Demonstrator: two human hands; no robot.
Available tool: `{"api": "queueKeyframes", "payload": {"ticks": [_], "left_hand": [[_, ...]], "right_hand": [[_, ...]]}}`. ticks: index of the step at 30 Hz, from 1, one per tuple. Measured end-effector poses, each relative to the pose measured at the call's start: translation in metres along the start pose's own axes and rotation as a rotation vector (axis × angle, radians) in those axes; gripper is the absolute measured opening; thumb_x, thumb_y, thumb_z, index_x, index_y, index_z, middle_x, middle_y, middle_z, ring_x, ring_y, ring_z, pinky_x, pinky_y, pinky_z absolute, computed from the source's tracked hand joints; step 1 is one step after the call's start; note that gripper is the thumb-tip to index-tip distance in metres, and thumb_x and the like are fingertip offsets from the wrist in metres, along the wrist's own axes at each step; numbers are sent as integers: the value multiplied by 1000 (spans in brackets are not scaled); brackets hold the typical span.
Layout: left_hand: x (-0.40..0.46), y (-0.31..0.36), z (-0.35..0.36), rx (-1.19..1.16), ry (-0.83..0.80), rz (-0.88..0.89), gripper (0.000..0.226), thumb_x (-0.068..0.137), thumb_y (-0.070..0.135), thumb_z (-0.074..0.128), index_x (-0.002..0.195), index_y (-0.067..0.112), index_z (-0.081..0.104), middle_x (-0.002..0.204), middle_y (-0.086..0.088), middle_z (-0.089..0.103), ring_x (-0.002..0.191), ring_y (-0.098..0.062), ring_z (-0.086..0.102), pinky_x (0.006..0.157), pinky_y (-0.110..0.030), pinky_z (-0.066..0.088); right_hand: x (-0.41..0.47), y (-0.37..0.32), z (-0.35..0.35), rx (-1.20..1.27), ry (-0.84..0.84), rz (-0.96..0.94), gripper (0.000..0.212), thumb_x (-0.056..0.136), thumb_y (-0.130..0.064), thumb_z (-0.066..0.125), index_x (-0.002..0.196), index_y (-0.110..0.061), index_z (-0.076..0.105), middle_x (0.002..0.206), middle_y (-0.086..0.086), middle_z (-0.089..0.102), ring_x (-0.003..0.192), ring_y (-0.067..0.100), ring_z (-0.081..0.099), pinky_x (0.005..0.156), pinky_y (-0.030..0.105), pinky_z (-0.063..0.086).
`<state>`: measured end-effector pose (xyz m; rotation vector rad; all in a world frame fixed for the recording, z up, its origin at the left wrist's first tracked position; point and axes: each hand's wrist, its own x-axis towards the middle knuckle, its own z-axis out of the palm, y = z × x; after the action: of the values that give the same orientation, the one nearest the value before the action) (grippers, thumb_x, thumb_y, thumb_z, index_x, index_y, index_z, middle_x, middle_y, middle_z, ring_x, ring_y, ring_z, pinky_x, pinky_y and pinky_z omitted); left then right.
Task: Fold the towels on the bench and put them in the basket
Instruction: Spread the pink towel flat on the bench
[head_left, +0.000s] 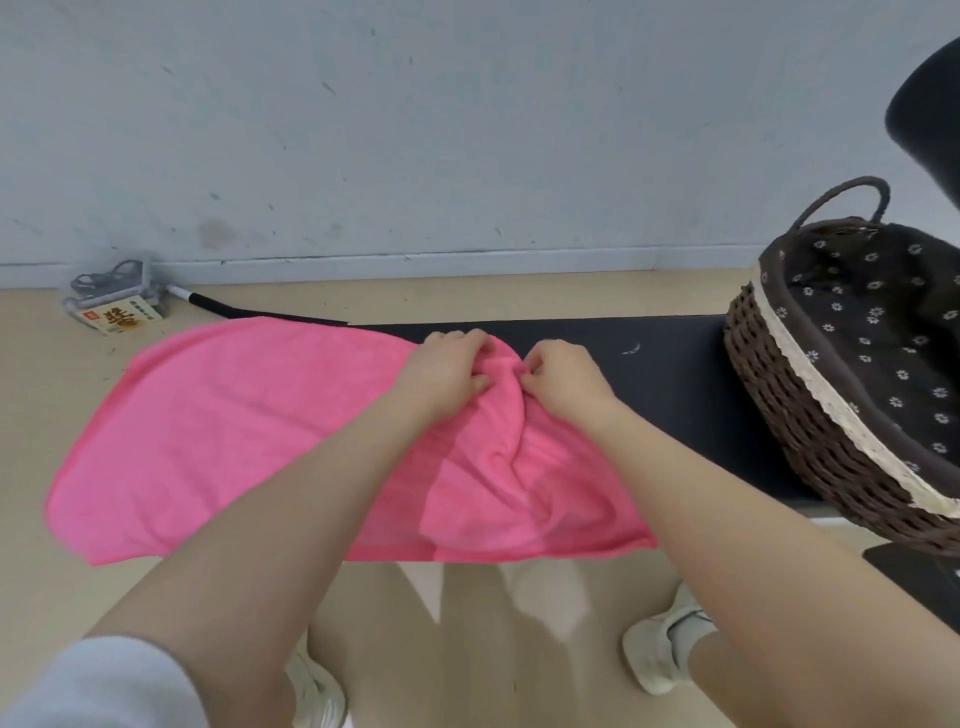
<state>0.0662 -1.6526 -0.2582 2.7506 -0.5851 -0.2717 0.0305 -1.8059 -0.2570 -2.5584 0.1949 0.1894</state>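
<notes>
A pink towel (218, 436) lies spread over the left part of a black bench (670, 379), its left end hanging past the bench. My left hand (447, 374) and my right hand (558, 382) sit close together at the towel's far right edge. Each pinches the bunched cloth there, and folds run down from the pinched spot. A dark wicker basket (779, 395) with a flowered brown lining and a rope handle stands on the bench's right end. No towel shows inside it.
A pale wall runs behind the bench. On the wooden floor at the far left lie a small printed box (122, 319) and a black-and-white pole (228, 310). A black rounded object (930, 114) fills the upper right corner. My shoes stand below the bench.
</notes>
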Motion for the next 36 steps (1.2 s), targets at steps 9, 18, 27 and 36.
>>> {"api": "queueKeyframes", "payload": {"ticks": [9, 18, 27, 36], "left_hand": [[0, 1, -8, -111, 97, 26, 18, 85, 10, 58, 103, 8, 60, 104, -10, 64, 99, -29, 56, 84, -35, 45], [18, 9, -10, -8, 93, -36, 23, 89, 11, 49, 110, 11, 57, 113, -8, 60, 105, -28, 53, 80, -34, 43], [54, 12, -16, -61, 162, 7, 23, 89, 7, 50, 111, 7, 56, 108, -14, 60, 102, -30, 53, 82, -34, 41], [67, -3, -4, 66, 233, -6, 66, 86, 16, 56, 144, 12, 27, 154, -11, 19, 135, -32, 27, 108, -42, 27]], "right_hand": [[-18, 64, -58, -359, 130, 345, 27, 87, -19, 48, 112, -9, 52, 116, 15, 57, 106, 35, 57, 75, 36, 42], [10, 63, -53, -448, 62, 88, 40, 95, -34, 47, 131, -16, 45, 132, 14, 44, 123, 32, 38, 97, 42, 34], [54, 54, -87, -603, 158, 55, 28, 90, 4, 39, 111, -2, 56, 115, 18, 55, 107, 36, 55, 76, 38, 43], [60, 31, -56, -608, 215, 18, 43, 93, -6, 38, 136, -5, 37, 147, 18, 31, 132, 32, 36, 103, 41, 32]]}}
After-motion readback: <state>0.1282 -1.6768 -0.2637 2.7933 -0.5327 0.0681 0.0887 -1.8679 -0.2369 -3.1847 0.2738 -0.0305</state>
